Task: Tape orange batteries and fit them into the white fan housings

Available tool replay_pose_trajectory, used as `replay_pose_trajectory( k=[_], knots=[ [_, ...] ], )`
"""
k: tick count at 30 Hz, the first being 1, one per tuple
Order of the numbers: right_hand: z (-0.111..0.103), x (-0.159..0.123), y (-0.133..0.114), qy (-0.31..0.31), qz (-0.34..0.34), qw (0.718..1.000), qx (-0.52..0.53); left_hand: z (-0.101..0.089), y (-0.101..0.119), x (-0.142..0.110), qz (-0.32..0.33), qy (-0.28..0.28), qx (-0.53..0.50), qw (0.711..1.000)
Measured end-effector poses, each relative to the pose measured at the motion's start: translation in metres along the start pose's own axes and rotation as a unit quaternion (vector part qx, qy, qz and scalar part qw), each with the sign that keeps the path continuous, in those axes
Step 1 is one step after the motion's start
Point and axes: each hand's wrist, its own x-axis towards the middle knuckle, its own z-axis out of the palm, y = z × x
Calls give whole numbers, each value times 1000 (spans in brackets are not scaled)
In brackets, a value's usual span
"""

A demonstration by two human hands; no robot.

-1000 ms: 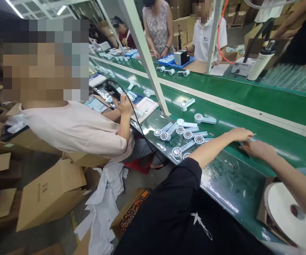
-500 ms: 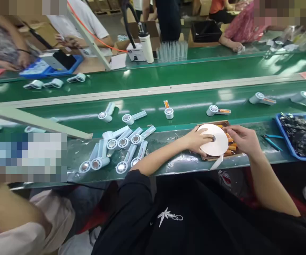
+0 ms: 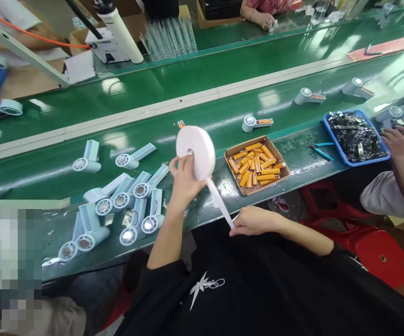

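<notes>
My left hand (image 3: 184, 179) grips a large white roll of tape (image 3: 200, 151), fingers at its centre hole, holding it up above the bench edge. A strip of tape (image 3: 220, 203) runs down from the roll to my right hand (image 3: 252, 221), which pinches its free end close to my shirt. Right of the roll, an open cardboard box (image 3: 284, 173) holds many orange cylindrical battery cells (image 3: 254, 164). To the left of my left hand lies a group of light-blue handheld fan housings (image 3: 122, 199) with round heads and open handles.
A blue tray (image 3: 366, 163) of black wired parts and blue-handled pliers (image 3: 322, 151) lie to the right. Several housings rest on the green conveyor (image 3: 216, 112). Clear tubes (image 3: 170, 39) stand across it. A co-worker's hand (image 3: 400, 142) is at far right, a red stool (image 3: 384, 252) below.
My left hand has lifted the tape roll off the battery box and moved it left. My right hand has left the box and drawn the strip out towards me. The view has shifted right.
</notes>
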Motion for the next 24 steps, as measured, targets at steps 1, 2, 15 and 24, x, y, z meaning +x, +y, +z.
replay_pose_trajectory(
  k=[1,2,15,24],
  knots=[
    [-2,3,4,-4,7,1000,-4,-5,-10,-9,-37,14,0,999],
    [-9,8,10,-9,13,1000,-8,-9,-17,-18,-64,26,-1,998],
    [-53,60,19,23,-36,999,-34,-4,18,-61,-57,2,-38,998],
    [-12,62,-37,67,-62,989,114,-4,29,-61,-18,-10,-56,998]
  ],
)
